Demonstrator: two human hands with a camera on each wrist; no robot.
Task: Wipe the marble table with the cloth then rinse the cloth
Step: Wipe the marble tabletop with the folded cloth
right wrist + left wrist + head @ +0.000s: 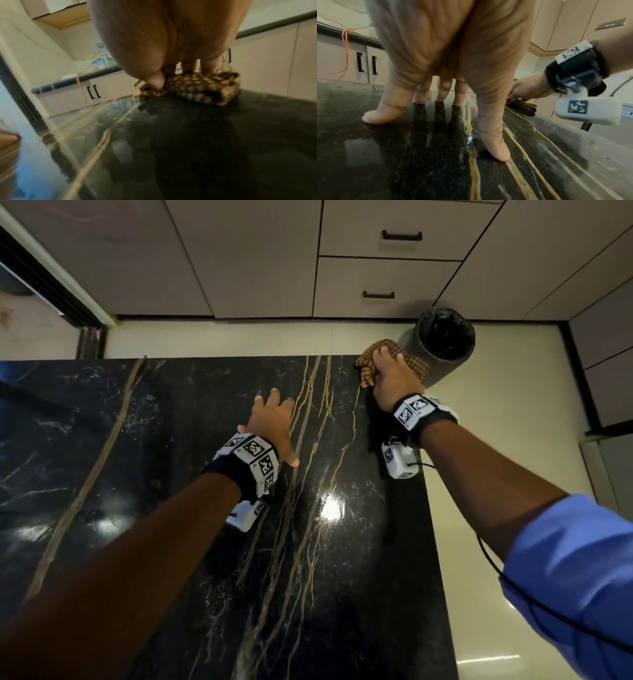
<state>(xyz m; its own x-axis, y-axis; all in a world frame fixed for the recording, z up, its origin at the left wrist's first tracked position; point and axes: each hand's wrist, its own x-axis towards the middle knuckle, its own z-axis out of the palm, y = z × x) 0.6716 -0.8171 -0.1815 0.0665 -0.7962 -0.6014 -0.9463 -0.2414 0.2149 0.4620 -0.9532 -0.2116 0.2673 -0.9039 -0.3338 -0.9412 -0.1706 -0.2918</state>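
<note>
Black marble table (171,440), left hand (270,422) spread, fingertips propped, right hand (394,378) pressing bunched checked cloth (416,364) at far corner.

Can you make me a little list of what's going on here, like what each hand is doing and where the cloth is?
left hand: fingertips spread on the marble table, holding nothing
right hand: pressing the checked cloth
cloth place: far right corner of table
bin: on floor past that corner
rinsing: not yet done

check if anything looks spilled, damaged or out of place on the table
Nothing stands out. The cloth sits bunched at the table's far right corner, overhanging the edge slightly, under the right hand. No spill or damage shows.
</note>
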